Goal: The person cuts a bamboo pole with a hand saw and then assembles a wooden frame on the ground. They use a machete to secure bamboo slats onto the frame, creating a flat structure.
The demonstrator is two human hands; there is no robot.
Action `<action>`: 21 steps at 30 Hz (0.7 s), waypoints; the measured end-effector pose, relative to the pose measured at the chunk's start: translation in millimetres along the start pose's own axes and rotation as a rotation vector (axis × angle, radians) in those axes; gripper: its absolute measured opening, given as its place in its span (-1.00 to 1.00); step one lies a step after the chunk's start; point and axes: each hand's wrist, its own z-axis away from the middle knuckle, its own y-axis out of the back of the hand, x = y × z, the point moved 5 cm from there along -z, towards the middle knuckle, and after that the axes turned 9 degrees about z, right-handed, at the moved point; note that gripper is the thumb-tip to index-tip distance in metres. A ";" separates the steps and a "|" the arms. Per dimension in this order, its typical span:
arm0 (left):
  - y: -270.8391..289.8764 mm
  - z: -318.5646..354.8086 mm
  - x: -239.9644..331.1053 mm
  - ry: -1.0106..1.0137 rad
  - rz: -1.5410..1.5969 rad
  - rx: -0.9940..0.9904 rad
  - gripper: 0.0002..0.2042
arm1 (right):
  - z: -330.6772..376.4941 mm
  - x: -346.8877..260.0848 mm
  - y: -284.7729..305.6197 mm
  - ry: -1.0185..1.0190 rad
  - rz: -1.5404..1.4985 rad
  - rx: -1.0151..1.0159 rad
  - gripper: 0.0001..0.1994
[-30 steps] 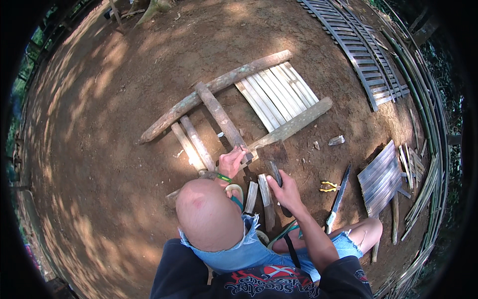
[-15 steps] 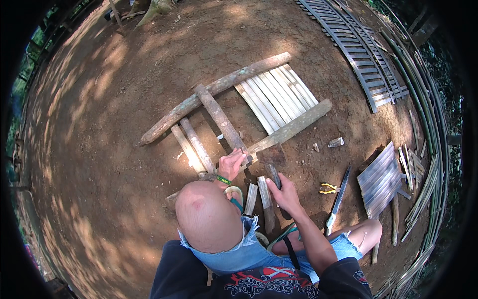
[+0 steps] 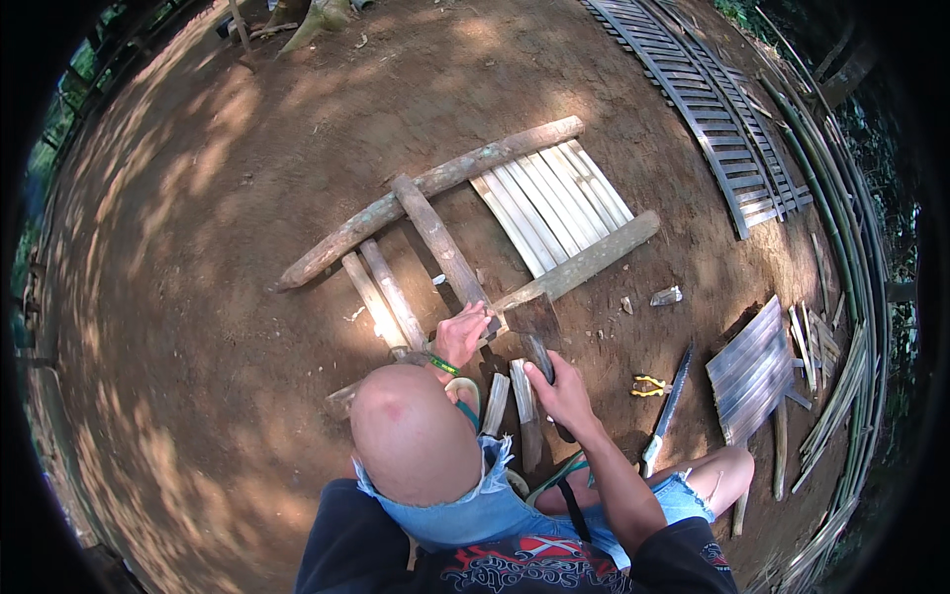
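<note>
One crossbar point(image 3: 439, 239): left hand point(image 3: 461, 333) at its near end, can't tell its fingers' grip.
Cleaver point(image 3: 535, 317): right hand's point(image 3: 562, 388) fingers clenched round it, just right of that end!
Shirt point(image 3: 539, 569): lettering point(image 3: 510, 574), red emblem point(image 3: 552, 544).

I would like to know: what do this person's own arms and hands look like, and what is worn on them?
Both hands appear ungloved. A green wristband circles the wrist of the left hand; no band shows by the right hand. The right sleeve is dark, with a pale print, leaving the forearm bare.
</note>
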 end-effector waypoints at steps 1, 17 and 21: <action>0.2 1.0 -0.6 -0.011 0.000 0.004 -0.85 | 0.3 -1.0 -0.6 -0.001 -0.008 0.000 -0.56; 6.3 9.0 3.2 -0.118 -0.101 -0.014 -0.85 | 9.0 -86.0 27.4 0.155 0.127 -0.006 -0.65; -0.6 5.9 -2.4 -0.112 -0.027 -0.031 -0.84 | 8.4 -80.4 15.8 0.272 0.066 0.109 -0.70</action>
